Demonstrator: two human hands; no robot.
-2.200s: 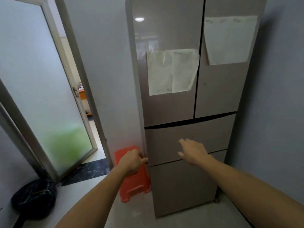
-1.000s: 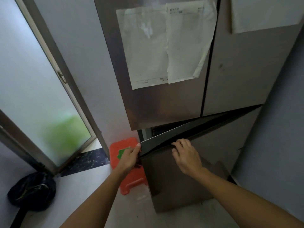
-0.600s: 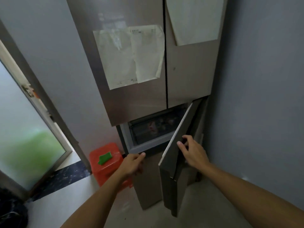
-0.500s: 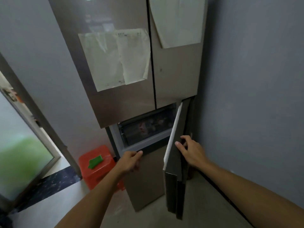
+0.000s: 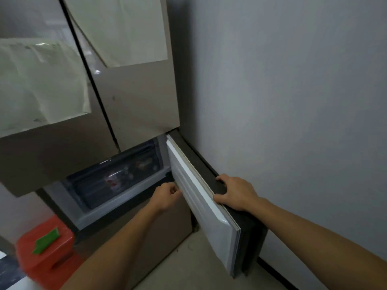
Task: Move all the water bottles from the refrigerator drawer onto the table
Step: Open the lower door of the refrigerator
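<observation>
The refrigerator's (image 5: 136, 105) middle compartment stands open, its door (image 5: 201, 197) swung out to the right, white inner face showing. Inside sits a clear drawer (image 5: 117, 197), pushed in. Through its front I make out water bottles (image 5: 112, 181) lying down, one with a red and white label; the rest are dim. My right hand (image 5: 235, 194) grips the top edge of the open door. My left hand (image 5: 167, 195) is curled shut at the drawer's right front corner, beside the door's inner face, with nothing seen in it.
A grey wall (image 5: 293, 101) runs close behind the open door on the right. A red plastic stool (image 5: 48, 248) with a green piece on it stands at the lower left. Paper sheets (image 5: 37, 84) hang on the upper doors. The lower freezer door (image 5: 159, 233) is closed.
The door has swung further right, toward the wall. My left hand moved right from the compartment's left frame to the drawer's right corner. My view moved closer and lower.
</observation>
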